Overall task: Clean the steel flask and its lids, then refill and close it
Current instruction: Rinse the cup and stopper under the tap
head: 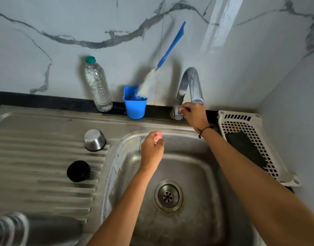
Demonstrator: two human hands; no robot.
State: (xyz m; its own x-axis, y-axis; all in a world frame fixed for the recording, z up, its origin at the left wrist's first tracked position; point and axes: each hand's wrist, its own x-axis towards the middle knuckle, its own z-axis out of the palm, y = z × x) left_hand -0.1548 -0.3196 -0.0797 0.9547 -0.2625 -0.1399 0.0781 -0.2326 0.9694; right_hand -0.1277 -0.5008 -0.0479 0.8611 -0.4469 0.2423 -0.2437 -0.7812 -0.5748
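Steel flask [33, 228] lies on its side at the near-left corner of the draining board, well back and left of the left hand [151, 148], blurred at the frame edge, open mouth end w/ rings just visible. Its steel cup lid [94, 140] sits upside down on the ribbed board, just left of that hand. The black inner lid [78, 171] rests nearer, down-left of the hand, apart from the cup.

Left hand hovers over the sink basin [197, 174] at its back-left rim, fingers curled into a loose fist, gripping nothing I can see. Right hand [194, 115] is up at the tap [189, 86], fingers curled round the knob at the tap's base; spout ends right above it. No water visible from the spout. Black thread band on that wrist.

Drain [168, 195] sits below and btw the two forearms.

Left of the right hand, along the back edge of the surface: blue cup [135, 107] holding a bottle brush [163, 59], white bristles down, blue handle leaning on the marble wall. Further left, a clear water bottle [98, 86] w/ green cap, upright. Right of the right hand, a white perforated tray [245, 125] w/ a dark scrub pad [246, 150] lying in it.
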